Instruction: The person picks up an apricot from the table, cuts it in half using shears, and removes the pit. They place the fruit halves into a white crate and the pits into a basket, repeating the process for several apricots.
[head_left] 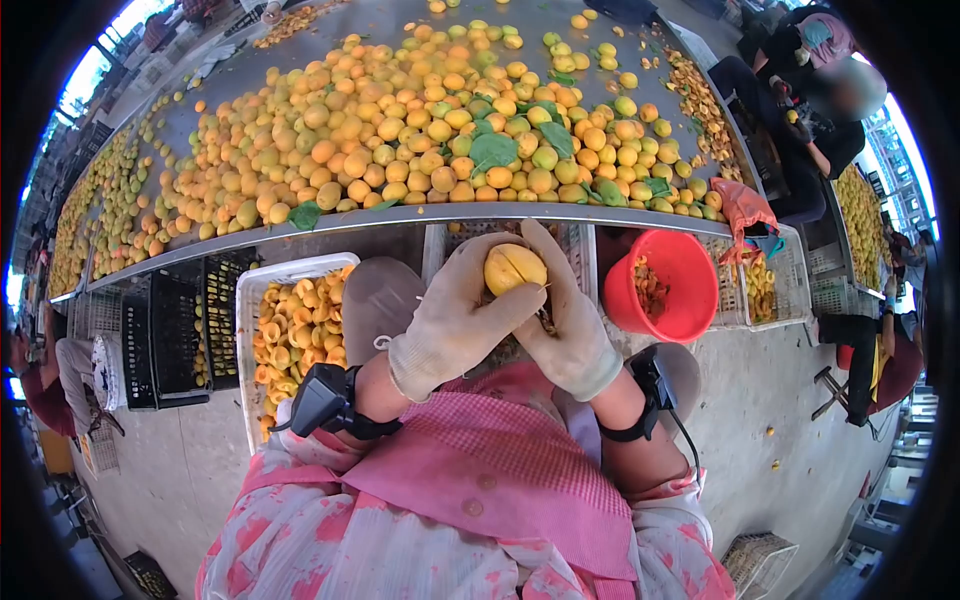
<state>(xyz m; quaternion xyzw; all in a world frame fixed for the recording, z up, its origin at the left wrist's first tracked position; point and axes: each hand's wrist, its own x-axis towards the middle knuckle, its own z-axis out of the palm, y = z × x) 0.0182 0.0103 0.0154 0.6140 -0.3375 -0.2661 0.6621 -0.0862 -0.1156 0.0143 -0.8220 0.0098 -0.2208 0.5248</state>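
Your left grip, a hand in an off-white knitted work glove [450,312], is curled around a rounded yellow-orange fruit [512,268] with a dark line along its skin. The fruit sits between your two hands, below the front edge of the grey metal bench [390,215] in view. Your right grip, in a matching off-white glove [572,335], meets it from the other side, thumb against the fruit's lower part — how far its remaining fingers close, I can't tell. A small dark thing shows beneath that thumb, too little exposed to identify. Your gloves hide the fruit's left side and underside — and much of the white plastic crate [434,250] behind them.
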